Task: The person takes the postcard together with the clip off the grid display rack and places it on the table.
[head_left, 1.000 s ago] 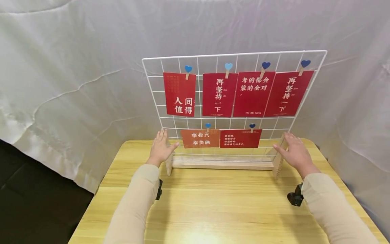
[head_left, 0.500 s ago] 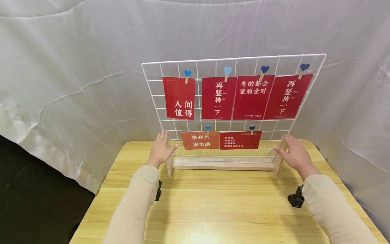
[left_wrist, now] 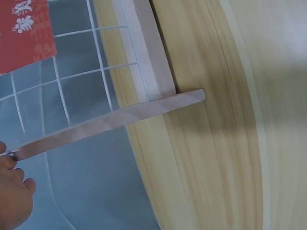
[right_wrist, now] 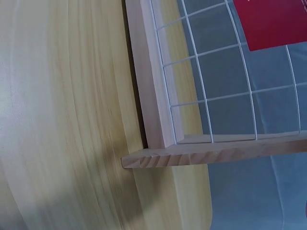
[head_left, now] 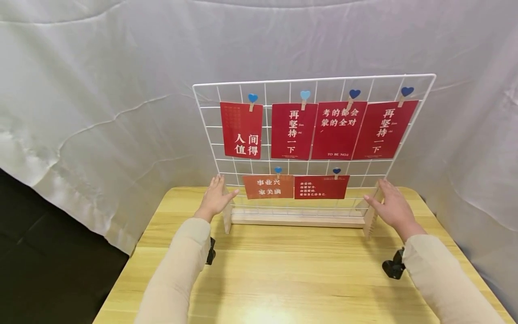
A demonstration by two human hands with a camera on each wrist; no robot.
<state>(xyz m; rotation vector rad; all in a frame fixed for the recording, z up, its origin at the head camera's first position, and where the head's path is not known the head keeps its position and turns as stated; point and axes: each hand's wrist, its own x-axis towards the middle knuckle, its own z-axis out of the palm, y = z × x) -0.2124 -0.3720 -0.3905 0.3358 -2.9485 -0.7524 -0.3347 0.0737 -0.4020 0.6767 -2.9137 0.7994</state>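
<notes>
A white wire grid rack (head_left: 315, 79) stands upright on a wooden base (head_left: 297, 221). Its upper row holds several red cards, among them the leftmost card (head_left: 242, 126) and rightmost card (head_left: 384, 130). Two wide cards hang lower: an orange-red one (head_left: 269, 186) and a red one (head_left: 321, 187). Heart-topped clothespins, such as a blue one (head_left: 252, 98), clip them. My left hand (head_left: 212, 198) touches the top of the left wooden side piece (left_wrist: 110, 120), thumb spread. At the right side piece (right_wrist: 216, 152) rests my right hand (head_left: 391, 204), fingers extended.
The rack stands toward the back of a light wooden table (head_left: 283, 270). Grey-white cloth (head_left: 121, 54) hangs behind and at both sides. A dark area (head_left: 52, 261) lies left of the table. Black wrist mounts (head_left: 394, 264) sit under the sleeves.
The head view has tilted and shifted slightly, so the rack appears a little lower and further right. Both hands keep their places at the side pieces; cards and clips look unchanged.
</notes>
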